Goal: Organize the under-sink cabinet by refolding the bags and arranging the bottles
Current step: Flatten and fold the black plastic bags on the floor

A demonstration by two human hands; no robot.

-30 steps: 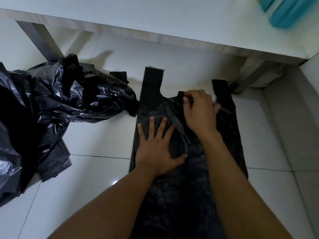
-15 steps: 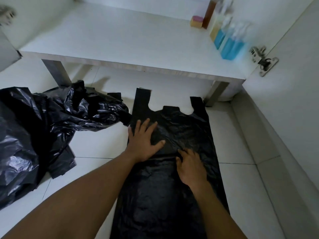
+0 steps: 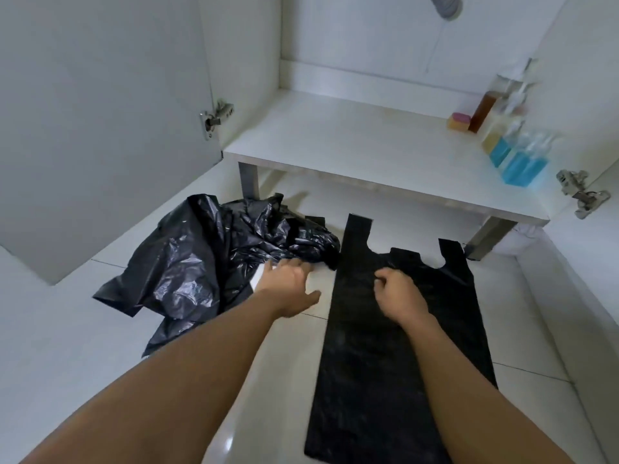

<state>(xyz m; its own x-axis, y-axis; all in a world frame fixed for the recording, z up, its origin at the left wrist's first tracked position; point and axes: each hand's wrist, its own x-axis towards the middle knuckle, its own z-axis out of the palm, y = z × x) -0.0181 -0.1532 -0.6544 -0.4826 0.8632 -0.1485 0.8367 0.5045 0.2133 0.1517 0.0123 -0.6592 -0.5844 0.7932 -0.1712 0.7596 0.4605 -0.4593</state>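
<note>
A black plastic bag (image 3: 395, 356) lies flat on the white floor tiles, handles pointing toward the cabinet. My right hand (image 3: 398, 294) rests on its upper part with fingers curled, pressing it down. My left hand (image 3: 289, 284) hovers over bare floor between the flat bag and a crumpled heap of black bags (image 3: 207, 262), fingers spread, fingertips at the heap's edge. Several bottles (image 3: 512, 145), some with blue liquid, one amber, stand at the right end of the cabinet floor (image 3: 351, 142).
The left cabinet door (image 3: 100, 128) stands open beside the heap. The right door's hinge (image 3: 581, 194) juts out near the bottles. A small pink and yellow sponge (image 3: 459, 121) sits behind the bottles. A grey drain hose (image 3: 442, 5) hangs at the top.
My left hand has left the flat bag and moved left toward the crumpled heap. My right hand slid back up the bag. The view has tilted up into the cabinet.
</note>
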